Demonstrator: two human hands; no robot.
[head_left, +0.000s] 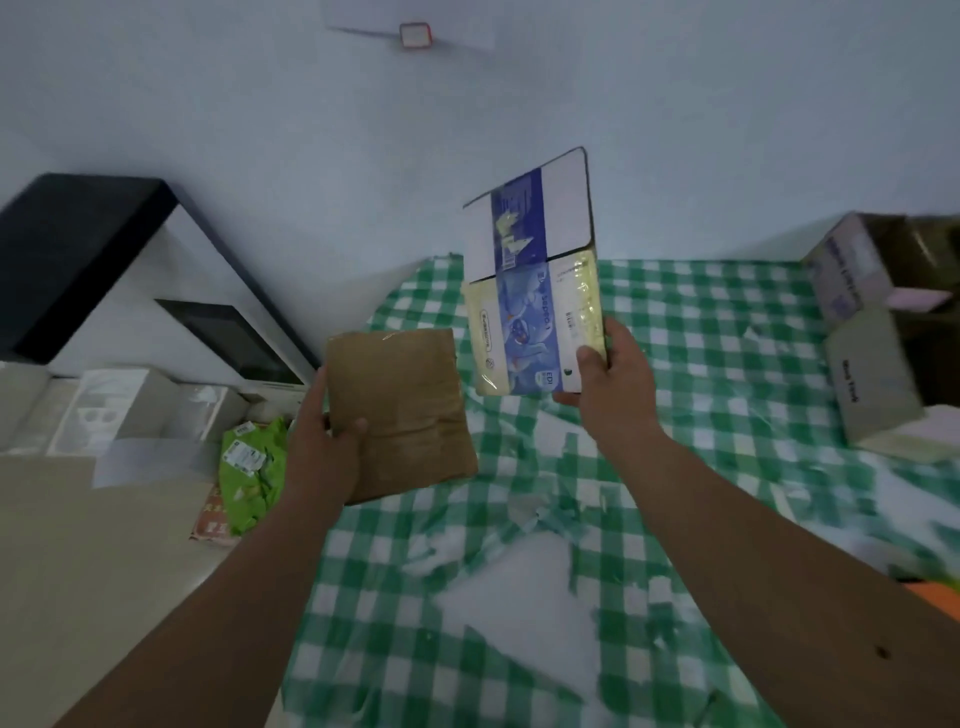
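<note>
Pale blue wall behind, green-checked bed (685, 358) below, whole frame soft with motion blur. I see both hands raised above the bed. My left hand (327, 447) grips a brown paper package (402, 410) at its left edge, over the bed's left side; the thumb lies on the front face and the other fingers are hidden behind it. My right hand (608, 384) pinches the lower right corner of a blue-and-cream pack (535, 291), held upright above the middle of the bed; the thumb is on the front, the remaining fingers are out of sight behind. Print on the pack is too blurred to read, and I cannot tell whether its white upper half is a flap or a separate piece. Cardboard boxes (872, 374) sit at the bed's right side, cut off by the frame edge. White patch (524, 597) on the bed near me, material unclear. Green bag (252, 470) on the floor left of the bed, lower part hidden by my left arm.
</note>
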